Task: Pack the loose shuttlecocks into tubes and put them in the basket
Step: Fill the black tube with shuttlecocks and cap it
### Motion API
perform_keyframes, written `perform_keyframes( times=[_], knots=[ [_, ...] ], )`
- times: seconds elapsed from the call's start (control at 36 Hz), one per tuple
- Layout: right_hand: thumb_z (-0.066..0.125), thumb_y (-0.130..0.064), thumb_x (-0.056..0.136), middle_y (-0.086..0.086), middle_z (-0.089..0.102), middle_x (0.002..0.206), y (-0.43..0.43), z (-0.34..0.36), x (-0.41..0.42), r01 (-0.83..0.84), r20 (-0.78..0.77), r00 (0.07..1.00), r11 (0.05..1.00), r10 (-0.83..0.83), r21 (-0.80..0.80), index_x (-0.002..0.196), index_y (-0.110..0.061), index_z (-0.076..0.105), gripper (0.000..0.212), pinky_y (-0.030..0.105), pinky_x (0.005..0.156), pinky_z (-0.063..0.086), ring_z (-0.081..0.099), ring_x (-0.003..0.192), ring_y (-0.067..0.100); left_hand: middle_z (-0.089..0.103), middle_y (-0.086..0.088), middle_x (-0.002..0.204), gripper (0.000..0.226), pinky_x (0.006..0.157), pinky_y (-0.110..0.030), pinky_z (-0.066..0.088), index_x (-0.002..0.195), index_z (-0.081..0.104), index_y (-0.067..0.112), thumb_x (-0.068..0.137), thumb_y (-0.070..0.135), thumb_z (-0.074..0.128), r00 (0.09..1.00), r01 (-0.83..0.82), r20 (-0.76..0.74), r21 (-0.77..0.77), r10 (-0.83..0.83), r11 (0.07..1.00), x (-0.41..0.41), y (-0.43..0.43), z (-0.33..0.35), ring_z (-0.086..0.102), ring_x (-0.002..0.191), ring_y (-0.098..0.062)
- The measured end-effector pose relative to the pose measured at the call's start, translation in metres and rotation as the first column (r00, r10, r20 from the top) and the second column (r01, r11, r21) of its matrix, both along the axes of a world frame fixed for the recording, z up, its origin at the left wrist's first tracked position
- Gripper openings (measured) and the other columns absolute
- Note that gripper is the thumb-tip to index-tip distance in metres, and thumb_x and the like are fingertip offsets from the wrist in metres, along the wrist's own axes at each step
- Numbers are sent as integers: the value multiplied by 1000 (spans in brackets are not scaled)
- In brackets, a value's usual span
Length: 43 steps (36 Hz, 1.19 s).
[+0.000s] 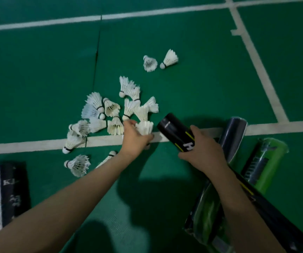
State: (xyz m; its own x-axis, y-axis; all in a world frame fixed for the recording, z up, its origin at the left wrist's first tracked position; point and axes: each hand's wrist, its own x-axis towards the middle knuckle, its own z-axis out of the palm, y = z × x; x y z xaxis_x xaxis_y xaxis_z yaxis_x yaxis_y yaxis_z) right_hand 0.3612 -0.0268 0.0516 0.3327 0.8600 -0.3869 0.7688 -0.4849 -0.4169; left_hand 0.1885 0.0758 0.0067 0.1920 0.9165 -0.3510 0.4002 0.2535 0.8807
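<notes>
1. Shuttlecocks [110, 112]: loose pile on the green court floor [37, 79], mostly just beyond the near white line [28, 143]. They lie on their sides, corks pointing every way. Two more [158, 61] sit apart, farther out.
2. Left hand [134, 137]: arm stretched forward to the pile's near edge, back of hand up. Fingers [129, 123] curl round one shuttlecock [145, 127], feathers pointing away from the person, cork end inside the grip.
3. Right hand [203, 154]: arm forward, fingers [182, 155] wrapped round a black tube [174, 130] near its far end.
4. Tube's long axis runs diagonally, far-left to near-right. The far end sits just beside the held shuttlecock and the near end passes under the right forearm. Can't tell if the far end is open.
5. Grey tube [234, 137] and green tube [264, 161] lie on the floor right of the right hand.
</notes>
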Motion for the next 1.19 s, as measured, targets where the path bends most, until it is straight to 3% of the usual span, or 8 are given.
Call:
perform_keyframes(
  times=[0.14, 0.28, 0.42, 0.53, 0.69, 0.86, 1.03, 1.19],
  knots=[
    [75, -42, 71, 5, 49, 132, -2, 26, 11, -71, -18, 997, 996, 70, -48, 145, -22, 23, 92, 42, 93, 46, 52, 114, 26, 38, -10, 124, 71, 95, -40, 44, 127, 24, 27, 79, 16, 74, 930, -259, 219, -176, 294, 950, 25, 17, 52, 52, 110, -30],
    [77, -39, 66, 4, 52, 122, 11, 41, 19, -109, -59, 992, 994, 110, 10, 140, -25, 29, 90, 39, 87, 50, 56, 103, 24, 56, -10, 115, 46, 88, -34, 45, 120, 37, 14, 87, 27, 66, 859, -237, 364, -339, 359, 910, 54, 18, 82, 56, 95, -19],
    [75, -40, 63, 2, 55, 112, 32, 53, 25, -118, -72, 990, 991, 123, 68, 128, -27, 38, 76, 40, 85, 49, 58, 96, 25, 57, -8, 118, 36, 96, -37, 44, 115, 49, 18, 90, 42, 57, 964, -79, 229, -240, 136, 967, 62, 16, 99, 55, 102, -19],
    [75, -37, 62, 1, 55, 104, 43, 67, 32, -119, -87, 988, 987, 129, 109, 123, -27, 41, 70, 34, 79, 49, 57, 87, 24, 26, -2, 152, 59, 116, -46, 17, 141, 37, 18, 96, 57, 31, 998, 54, 26, -74, -53, 996, 47, 29, 116, 26, 139, -22],
    [74, -34, 61, 3, 54, 102, 58, 87, 29, -152, -84, 983, 978, 165, 145, 127, -27, 42, 73, 33, 75, 49, 56, 85, 25, 20, -5, 157, 72, 118, -45, 11, 148, 28, 15, 95, 60, 7, 936, 312, -86, -242, -341, 919, 25, 48, 149, 16, 144, -23],
    [74, -35, 59, 5, 57, 99, 81, 91, 13, -168, -163, 966, 968, 199, 183, 117, -25, 47, 64, 36, 73, 52, 58, 82, 26, 39, -7, 147, 53, 112, -47, 14, 132, 48, 19, 99, 52, 23, 955, 294, 79, -342, -284, 893, 17, 74, 148, 23, 141, -19],
    [76, -35, 64, 3, 54, 112, 110, 66, 21, -163, -95, 980, 980, 174, 112, 133, -27, 38, 79, 37, 84, 51, 56, 95, 23, 36, -4, 148, 60, 115, -45, 13, 139, 38, 28, 95, 60, 14, 895, 446, 114, -260, -432, 856, 20, 102, 117, 21, 141, -19],
    [78, -35, 61, 0, 58, 109, 132, 36, 20, -155, -144, 975, 982, 169, 106, 124, -32, 43, 71, 40, 82, 53, 60, 92, 20, 44, 10, 129, 42, 109, -36, 21, 127, 42, 36, 99, 53, 17, 884, 461, 159, -126, -440, 879, 14, 117, 83, 35, 121, -7]
  ],
)
